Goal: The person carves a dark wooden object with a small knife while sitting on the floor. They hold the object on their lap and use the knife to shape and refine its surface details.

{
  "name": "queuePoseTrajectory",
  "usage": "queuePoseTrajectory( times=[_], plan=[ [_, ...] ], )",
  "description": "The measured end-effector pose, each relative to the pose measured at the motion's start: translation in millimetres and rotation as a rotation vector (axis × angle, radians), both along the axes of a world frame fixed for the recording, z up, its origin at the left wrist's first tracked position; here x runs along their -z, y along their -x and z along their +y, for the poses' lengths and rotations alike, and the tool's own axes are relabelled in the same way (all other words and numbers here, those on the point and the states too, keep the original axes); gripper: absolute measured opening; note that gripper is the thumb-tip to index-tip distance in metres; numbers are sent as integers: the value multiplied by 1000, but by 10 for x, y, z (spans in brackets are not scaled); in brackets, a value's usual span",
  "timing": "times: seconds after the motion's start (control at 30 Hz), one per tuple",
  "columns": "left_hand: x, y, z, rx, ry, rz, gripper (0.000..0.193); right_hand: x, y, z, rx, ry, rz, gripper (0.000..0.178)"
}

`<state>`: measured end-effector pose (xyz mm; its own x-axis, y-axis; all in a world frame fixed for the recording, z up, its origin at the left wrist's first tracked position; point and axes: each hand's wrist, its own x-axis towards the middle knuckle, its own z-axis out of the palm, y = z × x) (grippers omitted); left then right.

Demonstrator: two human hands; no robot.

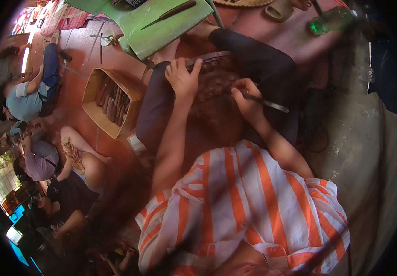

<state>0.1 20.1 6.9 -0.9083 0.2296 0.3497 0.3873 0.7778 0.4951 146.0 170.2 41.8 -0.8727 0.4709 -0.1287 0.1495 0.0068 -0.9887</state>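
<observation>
A dark reddish-brown carved piece (214, 83), with rounded bumps over its surface, rests across my lap between my knees. My left hand (183, 78) grips its upper left edge, thumb and fingers bent over a greyish strip along that rim. At its right side, my right hand (249, 99) is closed around a slim dark tool (272, 105). The tool's shiny metal end sticks out to the right, away from the carving. Its other end is hidden by my fingers and blur.
Ahead, a green plastic seat (161, 34) bears a pointed tool with a dark handle (178, 10). Left of my knee, a cardboard box (120, 83) holds several wooden-handled tools (113, 103). A green bottle (319, 26) and a sandal (279, 10) lie upper right. Several people sit at left.
</observation>
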Motion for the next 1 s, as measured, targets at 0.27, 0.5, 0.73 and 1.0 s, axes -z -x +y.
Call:
queuePoseTrajectory(
  times=[0.27, 0.5, 0.73, 1.0],
  plan=[
    [-45, -17, -7, -6, 0, -49, 41, 86, -98, 4, -199, -264, 222, 15],
    [-372, -464, -10, 181, -282, 56, 29, 86, -41, -47, -174, -613, 281, 19],
    [-921, -1649, 62, 613, -445, -615, 59, 8, -203, -33, -283, -681, 177, 22],
    [-707, -1627, 166, 431, -361, -488, 21, 127, -20, -64, -147, -659, 202, 25]
  ],
)
